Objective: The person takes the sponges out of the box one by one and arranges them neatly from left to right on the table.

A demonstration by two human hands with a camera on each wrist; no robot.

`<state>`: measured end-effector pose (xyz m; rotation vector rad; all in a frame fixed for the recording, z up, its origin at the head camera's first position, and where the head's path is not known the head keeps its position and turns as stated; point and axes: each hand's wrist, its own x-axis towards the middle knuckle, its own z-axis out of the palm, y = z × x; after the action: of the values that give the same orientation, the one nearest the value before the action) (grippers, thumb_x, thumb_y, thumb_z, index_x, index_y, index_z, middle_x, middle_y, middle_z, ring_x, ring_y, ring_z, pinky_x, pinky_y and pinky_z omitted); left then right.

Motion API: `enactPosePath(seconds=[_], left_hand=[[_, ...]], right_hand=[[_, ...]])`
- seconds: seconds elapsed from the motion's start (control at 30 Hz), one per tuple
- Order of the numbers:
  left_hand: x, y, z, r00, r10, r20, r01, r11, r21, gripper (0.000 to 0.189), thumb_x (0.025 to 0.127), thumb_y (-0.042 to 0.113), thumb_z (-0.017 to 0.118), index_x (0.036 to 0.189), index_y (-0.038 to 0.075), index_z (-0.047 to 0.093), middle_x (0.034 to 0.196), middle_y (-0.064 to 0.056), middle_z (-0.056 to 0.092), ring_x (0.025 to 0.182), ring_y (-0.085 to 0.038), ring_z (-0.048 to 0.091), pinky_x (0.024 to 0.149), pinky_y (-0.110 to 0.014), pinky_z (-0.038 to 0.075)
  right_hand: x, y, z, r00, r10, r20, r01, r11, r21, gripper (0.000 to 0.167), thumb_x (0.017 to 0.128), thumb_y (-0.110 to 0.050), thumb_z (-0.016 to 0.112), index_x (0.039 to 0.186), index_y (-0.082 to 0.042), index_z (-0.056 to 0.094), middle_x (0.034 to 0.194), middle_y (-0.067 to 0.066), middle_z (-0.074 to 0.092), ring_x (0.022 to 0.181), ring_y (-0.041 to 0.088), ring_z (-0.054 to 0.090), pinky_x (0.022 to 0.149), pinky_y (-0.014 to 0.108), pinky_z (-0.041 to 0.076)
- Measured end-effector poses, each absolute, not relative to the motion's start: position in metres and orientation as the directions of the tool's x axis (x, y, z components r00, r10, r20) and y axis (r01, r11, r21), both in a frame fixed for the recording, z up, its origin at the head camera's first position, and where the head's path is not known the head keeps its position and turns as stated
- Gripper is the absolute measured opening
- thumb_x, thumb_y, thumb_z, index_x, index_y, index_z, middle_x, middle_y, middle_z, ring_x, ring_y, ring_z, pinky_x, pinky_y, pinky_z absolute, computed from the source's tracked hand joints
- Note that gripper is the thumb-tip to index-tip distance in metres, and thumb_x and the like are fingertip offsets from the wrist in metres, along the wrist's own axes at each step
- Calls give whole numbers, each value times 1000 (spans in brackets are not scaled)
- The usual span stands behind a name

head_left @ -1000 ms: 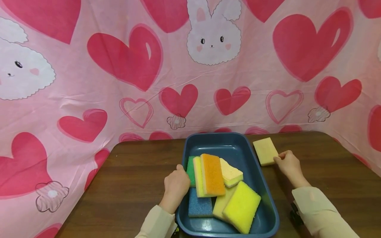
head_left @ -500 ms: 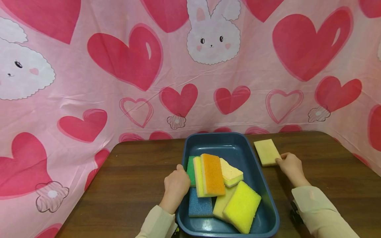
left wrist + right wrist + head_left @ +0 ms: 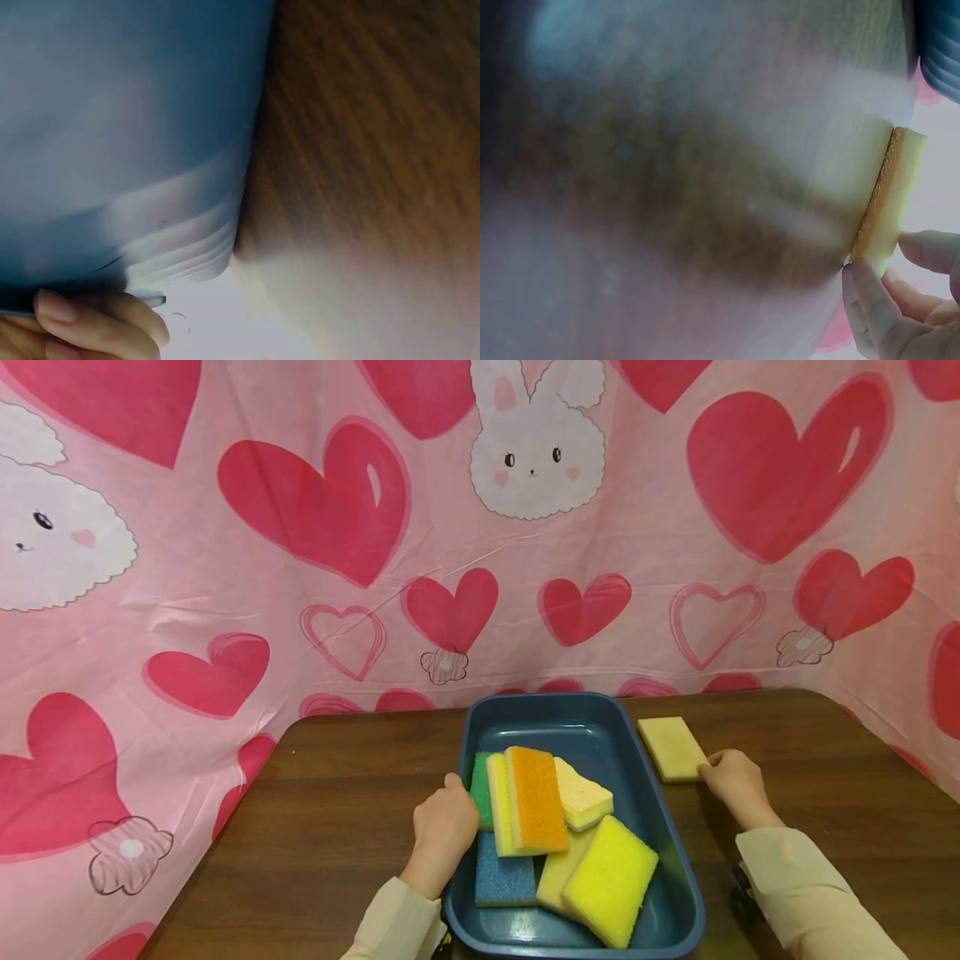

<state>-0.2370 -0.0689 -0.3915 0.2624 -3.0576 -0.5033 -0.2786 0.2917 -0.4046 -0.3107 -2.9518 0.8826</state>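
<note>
My left hand (image 3: 444, 822) grips the left rim of a dark blue tray (image 3: 555, 710); in the left wrist view curled fingers (image 3: 105, 326) show at the tray's edge. Right of the tray, my right hand (image 3: 737, 785) pinches the near right corner of a pale yellow sponge (image 3: 671, 748). That sponge lies on or just above the table. The right wrist view shows a brownish-orange layer on its underside, with my thumb and fingertips (image 3: 866, 281) on opposite faces.
Inside the tray are several sponges: an orange-topped one (image 3: 536, 802), a green one (image 3: 482, 789), a blue one (image 3: 504, 872), a cream one (image 3: 581, 793) and a bright yellow one (image 3: 611, 881). A pink heart-print cloth (image 3: 450, 527) hangs behind the wooden table (image 3: 337, 827).
The pale sponge in my right hand has shifted slightly nearer to me and tilted a little flatter. My right hand has moved slightly with it. My left hand stays on the tray.
</note>
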Motion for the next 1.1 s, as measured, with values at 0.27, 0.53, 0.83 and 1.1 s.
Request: enactPosePath(seconds=[0.27, 0.53, 0.83, 1.1], left_hand=[[-237, -69, -390, -986, -169, -1, -161, 932, 325, 21, 94, 14, 49, 108, -1, 51, 75, -16, 61, 63, -26, 57, 66, -43, 50], [-237, -69, -390, -986, -164, 0, -155, 934, 323, 21, 94, 15, 47, 107, -1, 50, 76, -16, 61, 65, -28, 59, 65, -43, 50], [-238, -70, -390, -987, -163, -3, -155, 931, 329, 21, 95, 16, 47, 108, -1, 50, 78, -16, 62, 65, -27, 59, 65, -43, 50], [-237, -69, -389, -986, -166, -23, -164, 931, 326, 25, 95, 15, 47, 113, -2, 51, 79, -17, 63, 66, -28, 60, 68, -44, 51]], right_hand=[[-279, 292, -404, -980, 199, -7, 172, 829, -533, 37, 87, -13, 52, 103, 20, 57, 106, 38, 59, 91, 50, 57, 78, 51, 47], [-278, 292, -401, -981, 196, -1, 167, 832, -528, 37, 87, -13, 51, 102, 20, 57, 105, 39, 59, 90, 50, 57, 79, 52, 47], [-279, 291, -402, -979, 197, -42, 190, 831, -524, 41, 90, -14, 47, 109, 22, 54, 113, 40, 56, 97, 52, 55, 82, 53, 46], [-274, 291, -403, -975, 219, -35, 202, 815, -543, 39, 89, -17, 48, 90, 22, 54, 91, 39, 58, 74, 39, 54, 70, 48, 46]])
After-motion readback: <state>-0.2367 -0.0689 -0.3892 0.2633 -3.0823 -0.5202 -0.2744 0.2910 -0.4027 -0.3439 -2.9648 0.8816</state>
